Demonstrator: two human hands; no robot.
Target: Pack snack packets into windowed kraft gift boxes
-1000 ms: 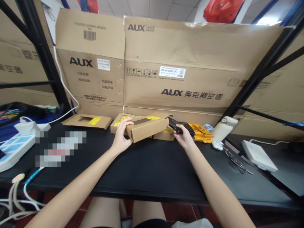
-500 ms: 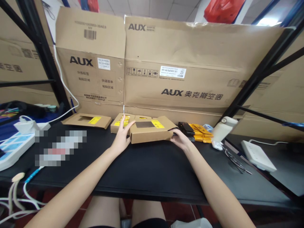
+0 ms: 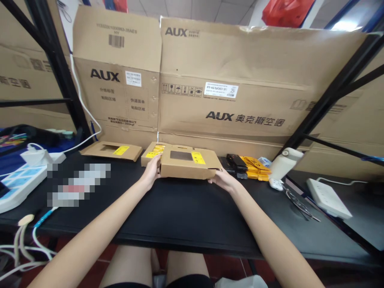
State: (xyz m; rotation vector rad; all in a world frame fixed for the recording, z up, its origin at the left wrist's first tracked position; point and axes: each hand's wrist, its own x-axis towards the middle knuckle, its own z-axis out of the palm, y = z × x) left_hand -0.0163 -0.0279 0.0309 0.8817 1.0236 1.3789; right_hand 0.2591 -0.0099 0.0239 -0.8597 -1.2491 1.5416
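Note:
A flat brown cardboard box with a dark window and a yellow label lies on the black table, held between both hands. My left hand grips its left end with the fingers curled round the edge. My right hand grips its right end at the open flap. A second box of the same kind sits just behind the held one. A dark flat object lies right of the box, apart from my fingers.
Another flat window box lies at the back left. Yellow packets, a white device, scissors and a white power strip are to the right. Big AUX cartons wall the back. Cables and a white strip lie left.
The box, tilted up in my left hand a second ago, now lies flat on the table. My right hand held a dark flat object then; now it is on the box's right end.

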